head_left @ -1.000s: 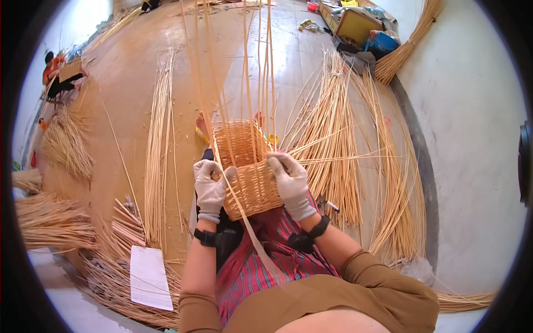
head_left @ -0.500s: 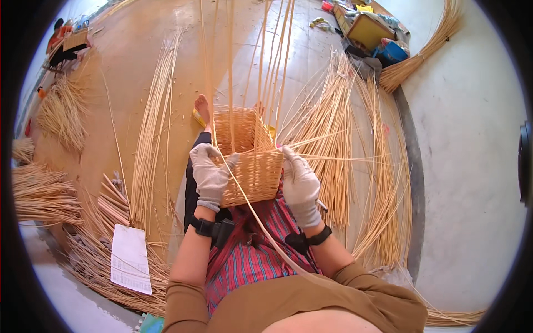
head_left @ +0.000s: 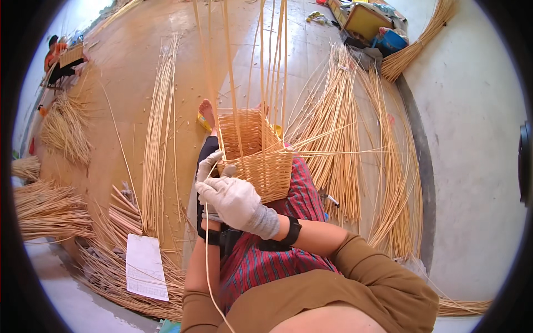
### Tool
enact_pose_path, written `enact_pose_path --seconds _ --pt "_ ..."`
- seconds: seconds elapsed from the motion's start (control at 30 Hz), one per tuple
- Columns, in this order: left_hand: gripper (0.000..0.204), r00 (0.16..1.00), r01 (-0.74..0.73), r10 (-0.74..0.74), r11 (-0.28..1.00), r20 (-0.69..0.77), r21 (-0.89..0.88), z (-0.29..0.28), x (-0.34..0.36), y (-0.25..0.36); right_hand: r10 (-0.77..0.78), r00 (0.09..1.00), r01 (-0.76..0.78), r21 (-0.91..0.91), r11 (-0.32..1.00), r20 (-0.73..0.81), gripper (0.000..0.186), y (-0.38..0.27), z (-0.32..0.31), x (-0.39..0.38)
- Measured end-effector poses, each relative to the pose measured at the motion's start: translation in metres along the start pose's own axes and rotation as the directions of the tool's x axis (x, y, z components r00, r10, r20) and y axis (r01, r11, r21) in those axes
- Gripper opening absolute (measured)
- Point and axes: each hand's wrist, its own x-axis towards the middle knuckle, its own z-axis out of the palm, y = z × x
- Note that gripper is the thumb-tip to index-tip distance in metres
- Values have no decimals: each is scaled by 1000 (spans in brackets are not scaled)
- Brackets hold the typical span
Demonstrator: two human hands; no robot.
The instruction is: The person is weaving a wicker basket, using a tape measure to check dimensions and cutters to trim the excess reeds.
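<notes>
A woven basket (head_left: 261, 172) with long upright stakes (head_left: 232, 61) rests on my lap over a striped red cloth (head_left: 300, 194). My left hand (head_left: 210, 165), in a pale glove, grips the basket's near left corner and is largely covered by the other hand. My right hand (head_left: 233, 202), also gloved, crosses to the left in front of it, fingers closed on a thin pale strand (head_left: 208, 263) that hangs down past my lap.
Cane bundles lie at right (head_left: 338, 144) and left (head_left: 158, 133), beside a white sheet (head_left: 145, 266). A seated person (head_left: 58, 58) holds wickerwork at the upper left. A blue basin (head_left: 391, 43) stands among clutter at the upper right, near the wall (head_left: 466, 166).
My right hand has moved from the basket's right corner across to its left, over my left hand. The hanging strand now runs more steeply down from that side.
</notes>
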Motion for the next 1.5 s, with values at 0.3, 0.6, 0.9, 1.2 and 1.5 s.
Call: enact_pose_path --seconds 0.3,0.6,0.9,1.2,1.5 --pt "40 985 -174 167 964 51 200 -8 5 -13 -30 993 20 96 995 111 31 7 -9 6" --pt "45 925 -379 346 852 155 361 -16 12 -14 92 995 -80 243 967 -38 38 20 -24 -34" --pt "50 975 -224 203 864 96 452 -14 16 -5 751 562 -586 808 65 346 30 101 -15 -46" --pt "37 997 27 1 928 -76 373 -5 26 -4 250 894 -220 119 968 -373 40 88 -24 11" --pt "13 988 -156 136 793 79 589 -5 24 11 354 881 -265 291 919 -315 38 138 -50 -28"
